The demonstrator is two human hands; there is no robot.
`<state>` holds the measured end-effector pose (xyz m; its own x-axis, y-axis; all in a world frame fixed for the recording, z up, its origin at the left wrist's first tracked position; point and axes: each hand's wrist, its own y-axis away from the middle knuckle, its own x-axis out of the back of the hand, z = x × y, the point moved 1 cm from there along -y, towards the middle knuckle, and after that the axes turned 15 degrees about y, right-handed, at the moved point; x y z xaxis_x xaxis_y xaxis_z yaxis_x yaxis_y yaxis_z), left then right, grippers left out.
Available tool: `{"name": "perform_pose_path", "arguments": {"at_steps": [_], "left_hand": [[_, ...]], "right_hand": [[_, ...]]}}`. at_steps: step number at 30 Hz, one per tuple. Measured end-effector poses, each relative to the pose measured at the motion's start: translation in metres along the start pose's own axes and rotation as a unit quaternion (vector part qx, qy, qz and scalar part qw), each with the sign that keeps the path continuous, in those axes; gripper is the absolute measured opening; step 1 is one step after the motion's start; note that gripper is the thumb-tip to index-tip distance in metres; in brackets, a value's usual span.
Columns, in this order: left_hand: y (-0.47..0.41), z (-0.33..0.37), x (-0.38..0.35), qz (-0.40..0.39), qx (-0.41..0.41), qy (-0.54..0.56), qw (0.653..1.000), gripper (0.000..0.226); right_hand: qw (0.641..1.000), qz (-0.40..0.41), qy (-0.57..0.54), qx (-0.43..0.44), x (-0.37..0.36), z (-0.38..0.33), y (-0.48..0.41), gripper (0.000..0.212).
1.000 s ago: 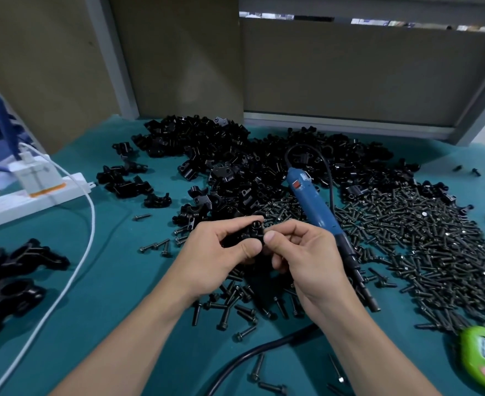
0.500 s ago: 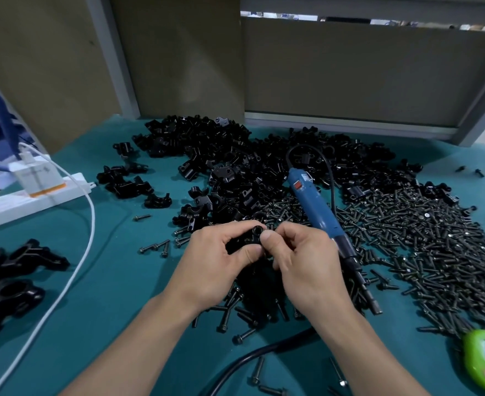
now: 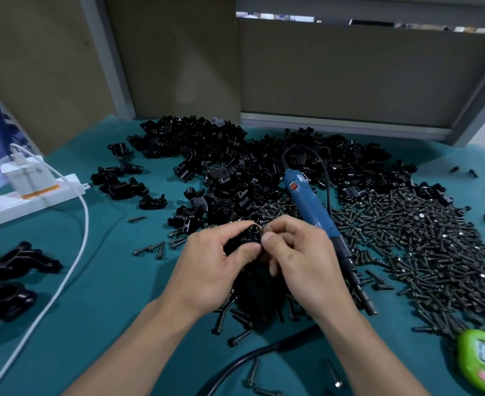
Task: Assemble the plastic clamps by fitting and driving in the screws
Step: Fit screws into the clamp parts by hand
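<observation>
the left hand [image 3: 215, 261] pinches a black clamp [image 3: 248, 235] above the desk [image 3: 98, 324]. the right hand [image 3: 301, 258] grips the blue screwdriver [image 3: 310, 207] — its fingertips meet the clamp.

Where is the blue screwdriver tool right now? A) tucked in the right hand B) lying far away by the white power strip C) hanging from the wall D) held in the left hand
A: the blue screwdriver slants out from behind the right hand, far from the power strip.
</observation>
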<state>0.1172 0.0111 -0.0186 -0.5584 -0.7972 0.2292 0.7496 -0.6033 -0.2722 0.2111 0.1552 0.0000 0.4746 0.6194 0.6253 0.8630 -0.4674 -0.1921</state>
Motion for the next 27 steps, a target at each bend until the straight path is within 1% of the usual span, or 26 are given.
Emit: {"name": "perform_pose_path", "arguments": {"at_steps": [3, 5, 7, 10, 11, 14, 19, 21, 24, 27], "left_hand": [[0.003, 0.002, 0.0, 0.007, 0.003, -0.012, 1.0, 0.048], [0.004, 0.005, 0.0, 0.014, -0.003, -0.016, 1.0, 0.046], [0.003, 0.005, 0.001, 0.017, -0.001, -0.018, 1.0, 0.045], [-0.001, 0.006, 0.005, 0.012, 0.013, -0.013, 1.0, 0.043], [-0.002, 0.006, 0.006, 0.004, 0.016, -0.009, 1.0, 0.042], [-0.001, 0.007, 0.009, -0.007, 0.02, -0.002, 1.0, 0.037], [0.002, 0.007, 0.01, -0.016, 0.003, -0.015, 1.0, 0.035], [0.0, 0.006, 0.01, -0.018, 0.006, -0.03, 0.999, 0.038], [-0.001, 0.003, 0.009, -0.016, 0.014, -0.036, 0.999, 0.037], [0.0, 0.008, 0.008, 0.006, -0.009, -0.034, 0.999, 0.032]], "right_hand": [[0.998, 0.028, 0.052, 0.003, -0.005, -0.001, 0.001, 0.043], [0.996, 0.036, 0.076, 0.001, -0.007, -0.003, 0.003, 0.051], [0.998, 0.026, 0.057, 0.008, -0.006, -0.002, 0.005, 0.046], [1.0, -0.016, 0.004, 0.023, -0.002, -0.003, 0.005, 0.027], [0.999, -0.027, 0.001, 0.031, -0.001, -0.004, 0.003, 0.026], [0.998, -0.042, 0.0, 0.046, -0.003, -0.007, -0.001, 0.031], [0.997, -0.04, 0.029, 0.055, -0.004, -0.005, 0.003, 0.039], [0.998, -0.029, 0.045, 0.043, -0.004, -0.004, 0.005, 0.037], [1.0, -0.013, 0.025, 0.009, -0.004, -0.004, 0.006, 0.026], [1.0, -0.016, 0.009, 0.012, -0.003, -0.004, 0.004, 0.028]]}}
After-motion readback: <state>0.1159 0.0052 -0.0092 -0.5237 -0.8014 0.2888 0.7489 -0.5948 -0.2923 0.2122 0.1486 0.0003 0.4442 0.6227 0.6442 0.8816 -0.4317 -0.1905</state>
